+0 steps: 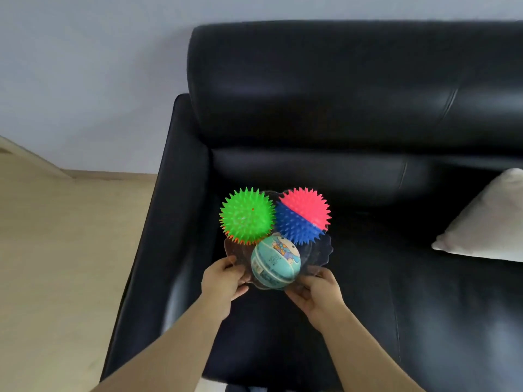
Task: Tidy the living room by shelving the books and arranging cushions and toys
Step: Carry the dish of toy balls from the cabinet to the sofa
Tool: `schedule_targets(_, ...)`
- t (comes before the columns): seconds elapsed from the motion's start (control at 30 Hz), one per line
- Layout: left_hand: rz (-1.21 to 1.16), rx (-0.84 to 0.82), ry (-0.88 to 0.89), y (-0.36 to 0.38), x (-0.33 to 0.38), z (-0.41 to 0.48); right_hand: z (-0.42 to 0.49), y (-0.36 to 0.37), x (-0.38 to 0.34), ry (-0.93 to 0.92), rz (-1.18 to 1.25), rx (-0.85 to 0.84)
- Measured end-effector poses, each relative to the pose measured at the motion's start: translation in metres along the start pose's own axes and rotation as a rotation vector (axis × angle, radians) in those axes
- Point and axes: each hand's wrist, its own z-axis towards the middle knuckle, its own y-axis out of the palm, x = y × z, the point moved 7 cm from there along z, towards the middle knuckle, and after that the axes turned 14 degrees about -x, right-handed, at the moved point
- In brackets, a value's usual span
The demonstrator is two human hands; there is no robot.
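1. Head view: a clear bowl (322, 251) of thin see-through plastic with a wavy, scalloped rim sits over the left end of a black sofa (353, 114), above the seat cushion and near the padded arm.
2. The sofa is smooth, glossy leather-like material with rounded, puffy back cushions and soft creases.
3. Three balls fill the bowl. A green ball (246, 215) covered in short rubbery spikes, with orange spikes along its lower edge, sits at the far left.
4. A second spiky ball (302, 215), pink on its upper half and blue below, sits at the far right, touching the green one. The colour seam runs slantwise, dropping to the right.
5. A smooth teal ball (276, 263) printed with a cartoon figure and pale seam lines sits nearest the person, touching both spiky balls.
6. The left hand (223, 280) pinches the near-left rim, thumb on top and fingers curled beneath.
7. The right hand (318, 294) grips the near-right rim the same way, fingers closed on the plastic.
8. Whether the bowl rests on the seat or is held just above it cannot be told.
9. A pale fabric cushion (486, 219), soft and square-cornered, leans on the seat at the right, well apart from the bowl.
10. Left of the sofa lies a beige floor (56, 250) below a plain grey wall (85, 66).
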Motion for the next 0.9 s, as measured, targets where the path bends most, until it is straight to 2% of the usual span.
schedule_targets(0.23,-0.043,0.056,-0.123,-0.010,-0.032,0.091,0.096,-0.011,0.030,0.096,-0.031,0.051)
schedule_targets(0.6,0.003,0.166,-0.229,-0.029,-0.035,0.143,0.147,-0.001,0.063,0.236,-0.105,0.059)
schedule_targets(0.9,0.114,0.047,-0.282,-0.030,-0.033,0.153,0.152,0.005,0.074,0.317,-0.238,0.051)
